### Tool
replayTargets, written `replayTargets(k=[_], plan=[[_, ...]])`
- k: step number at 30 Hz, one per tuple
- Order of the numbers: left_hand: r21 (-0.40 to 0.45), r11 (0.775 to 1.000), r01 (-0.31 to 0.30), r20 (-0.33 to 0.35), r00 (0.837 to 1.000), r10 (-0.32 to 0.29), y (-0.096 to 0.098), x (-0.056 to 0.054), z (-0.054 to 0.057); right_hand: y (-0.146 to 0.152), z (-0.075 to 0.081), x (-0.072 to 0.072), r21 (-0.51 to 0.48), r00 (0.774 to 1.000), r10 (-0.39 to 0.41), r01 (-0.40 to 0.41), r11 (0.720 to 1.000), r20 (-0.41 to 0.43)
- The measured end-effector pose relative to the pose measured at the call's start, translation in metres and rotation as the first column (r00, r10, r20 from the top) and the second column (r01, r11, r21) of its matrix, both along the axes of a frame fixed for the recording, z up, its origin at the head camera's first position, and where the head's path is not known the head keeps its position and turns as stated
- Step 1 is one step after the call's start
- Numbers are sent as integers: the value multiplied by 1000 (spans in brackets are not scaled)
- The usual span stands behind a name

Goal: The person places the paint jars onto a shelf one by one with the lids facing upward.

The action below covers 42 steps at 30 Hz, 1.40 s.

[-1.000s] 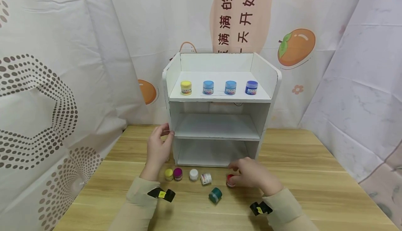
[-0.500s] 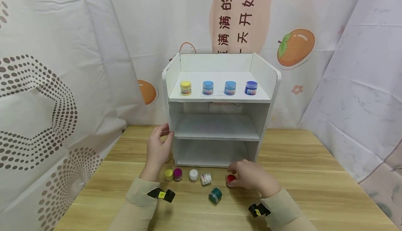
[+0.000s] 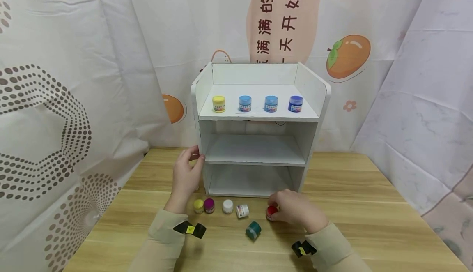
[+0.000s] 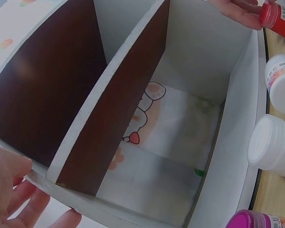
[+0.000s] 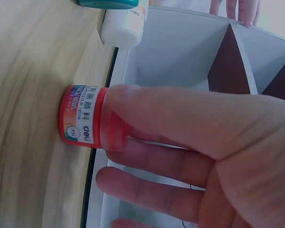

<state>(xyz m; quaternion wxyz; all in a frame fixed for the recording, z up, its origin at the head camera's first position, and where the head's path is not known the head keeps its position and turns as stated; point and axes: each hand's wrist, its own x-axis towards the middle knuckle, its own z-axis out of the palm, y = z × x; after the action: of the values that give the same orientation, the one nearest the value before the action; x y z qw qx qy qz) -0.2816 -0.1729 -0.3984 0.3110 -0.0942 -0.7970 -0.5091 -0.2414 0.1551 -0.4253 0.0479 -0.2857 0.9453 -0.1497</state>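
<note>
My right hand (image 3: pixel 297 210) pinches the lid of a small red paint jar (image 5: pixel 83 116) between thumb and fingers. The jar stands upright on the wooden table, just in front of the white shelf unit (image 3: pixel 255 161). At the unit's left side my left hand (image 3: pixel 186 177) holds the panel edge, thumb at the front and fingers along the outer face. To the left of the red jar lie a tipped white jar (image 3: pixel 242 210) and a tipped dark green jar (image 3: pixel 253 230). An upright white jar (image 3: pixel 228 206), a purple jar (image 3: pixel 209 205) and a small yellow jar (image 3: pixel 198 206) follow further left.
On the unit's top shelf stand a yellow jar (image 3: pixel 219 104), two light blue jars (image 3: pixel 245 103) and a dark blue jar (image 3: pixel 295 103) in a row. A printed curtain (image 3: pixel 166 58) hangs behind the table (image 3: pixel 343 190).
My right hand has shifted slightly left and down, its fingers drawn closer round the red paint jar, which stays in place. The left hand has not moved.
</note>
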Motion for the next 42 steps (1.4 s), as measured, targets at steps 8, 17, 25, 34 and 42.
replayTargets(k=[8,17,25,34,42], plan=[[-8,1000,-6,-13,1000,6,1,1,1,-1,-3,-1,4,999,18,-18,1000,-31],[-4,1000,-8,-4,1000,8,0,0,0,0,0,-2,-26,996,36,-38,999,-81],[-3,1000,-9,-11,1000,9,0,1,0,3,12,0,-56,988,36,-45,997,-148],[-6,1000,-8,-9,1000,8,1,1,1,9,27,4,-115,956,16,-52,992,-291],[-4,1000,-5,-14,1000,5,0,0,0,16,45,12,-137,917,-28,-29,990,-397]])
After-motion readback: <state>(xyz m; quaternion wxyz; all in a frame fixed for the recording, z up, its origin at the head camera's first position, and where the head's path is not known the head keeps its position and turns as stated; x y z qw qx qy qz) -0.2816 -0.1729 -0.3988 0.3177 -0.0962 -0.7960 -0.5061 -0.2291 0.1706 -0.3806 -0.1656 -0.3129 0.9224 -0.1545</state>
